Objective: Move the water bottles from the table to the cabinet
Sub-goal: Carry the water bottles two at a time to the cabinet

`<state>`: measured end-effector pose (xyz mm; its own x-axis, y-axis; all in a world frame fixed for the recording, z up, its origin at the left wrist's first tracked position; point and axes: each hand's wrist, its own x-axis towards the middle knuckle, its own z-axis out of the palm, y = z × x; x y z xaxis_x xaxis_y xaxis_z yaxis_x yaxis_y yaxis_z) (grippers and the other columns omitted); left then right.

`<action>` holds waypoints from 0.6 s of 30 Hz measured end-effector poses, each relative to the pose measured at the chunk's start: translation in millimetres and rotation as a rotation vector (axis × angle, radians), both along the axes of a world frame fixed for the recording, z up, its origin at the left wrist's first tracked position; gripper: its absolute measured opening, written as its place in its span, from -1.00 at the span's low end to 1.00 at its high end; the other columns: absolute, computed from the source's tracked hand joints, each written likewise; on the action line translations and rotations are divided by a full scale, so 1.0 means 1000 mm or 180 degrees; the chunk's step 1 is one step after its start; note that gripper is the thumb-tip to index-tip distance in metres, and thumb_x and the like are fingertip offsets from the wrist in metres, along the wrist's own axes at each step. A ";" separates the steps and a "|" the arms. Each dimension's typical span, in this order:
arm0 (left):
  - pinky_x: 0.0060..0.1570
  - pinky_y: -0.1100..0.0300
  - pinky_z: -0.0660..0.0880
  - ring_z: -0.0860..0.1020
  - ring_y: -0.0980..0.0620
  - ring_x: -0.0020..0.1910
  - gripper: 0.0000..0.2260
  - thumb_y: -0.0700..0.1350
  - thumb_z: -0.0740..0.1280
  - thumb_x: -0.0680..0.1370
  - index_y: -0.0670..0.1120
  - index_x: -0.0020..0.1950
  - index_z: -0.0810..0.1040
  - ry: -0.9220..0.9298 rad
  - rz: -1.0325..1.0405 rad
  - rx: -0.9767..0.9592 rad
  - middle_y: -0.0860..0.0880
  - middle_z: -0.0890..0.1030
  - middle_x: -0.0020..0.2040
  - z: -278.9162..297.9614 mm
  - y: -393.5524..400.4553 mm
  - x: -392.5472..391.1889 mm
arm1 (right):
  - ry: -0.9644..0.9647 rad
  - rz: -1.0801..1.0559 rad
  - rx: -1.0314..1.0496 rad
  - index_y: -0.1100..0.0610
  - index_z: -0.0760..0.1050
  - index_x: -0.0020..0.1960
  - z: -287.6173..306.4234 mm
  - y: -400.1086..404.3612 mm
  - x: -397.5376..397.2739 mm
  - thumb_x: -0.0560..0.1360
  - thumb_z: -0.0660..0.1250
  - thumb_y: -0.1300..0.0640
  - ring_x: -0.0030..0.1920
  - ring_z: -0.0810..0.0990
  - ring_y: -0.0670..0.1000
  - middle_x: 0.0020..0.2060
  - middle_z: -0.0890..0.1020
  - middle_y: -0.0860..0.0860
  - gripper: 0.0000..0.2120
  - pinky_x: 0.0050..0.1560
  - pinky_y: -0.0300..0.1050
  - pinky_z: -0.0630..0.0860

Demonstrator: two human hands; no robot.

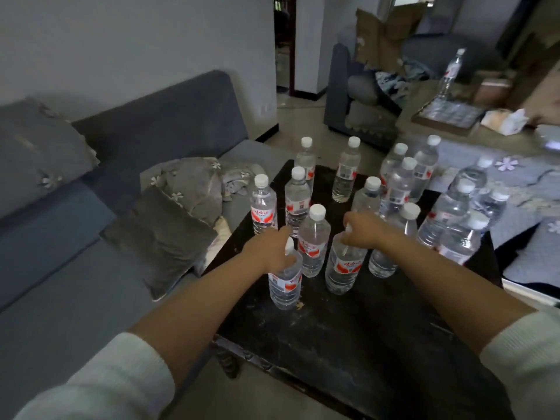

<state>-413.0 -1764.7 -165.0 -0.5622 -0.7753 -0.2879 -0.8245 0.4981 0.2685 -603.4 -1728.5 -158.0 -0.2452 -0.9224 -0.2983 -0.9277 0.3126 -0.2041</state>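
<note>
Dark desk [348,338] beside grey sofa [157,128], crowded with upright water bottles [313,237], caps up. Left hand [272,250] grip curled round neck of near-left bottle [285,283]. Right hand [363,230] grip curled round neck of neighbouring bottle [342,268]. Near desk edge bare.

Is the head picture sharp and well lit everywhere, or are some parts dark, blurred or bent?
Head view: dim overall; the black table swallows detail. The left hand and right hand, each on a bottle top, look slightly soft. The far bottle at upper right is blurred, and wide-angle bending tilts things near the edges.
</note>
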 end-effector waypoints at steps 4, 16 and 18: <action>0.14 0.05 0.44 0.46 -0.12 0.24 -0.56 0.00 0.27 0.55 -0.09 0.38 0.30 0.0017 -0.0159 -0.0121 -0.14 0.44 0.27 -0.012 -0.010 -0.008 | -0.0120 -0.0066 -0.0031 0.19 0.43 0.19 -0.004 -0.001 -0.003 0.48 0.30 0.09 0.15 0.50 0.14 0.16 0.49 0.19 -0.68 0.07 -0.05 0.45; -0.08 0.20 0.35 0.51 -0.06 0.08 -0.77 -0.09 0.32 0.51 -0.20 0.08 0.52 0.0304 -0.0432 -0.0340 -0.15 0.53 0.07 -0.012 -0.005 -0.025 | -0.0661 -0.0123 -0.0247 0.21 0.51 0.10 -0.007 0.018 -0.011 0.40 0.40 0.19 0.02 0.55 0.07 0.10 0.57 0.14 -0.72 -0.22 -0.19 0.48; -0.08 0.20 0.37 0.49 0.00 0.01 -0.78 -0.10 0.34 0.50 -0.19 0.07 0.53 0.0356 -0.0614 -0.0339 -0.13 0.54 0.06 -0.007 -0.004 -0.034 | -0.0690 -0.0199 -0.0295 0.20 0.51 0.10 -0.007 0.029 -0.015 0.40 0.41 0.19 0.09 0.55 0.10 0.10 0.56 0.13 -0.70 -0.22 -0.21 0.46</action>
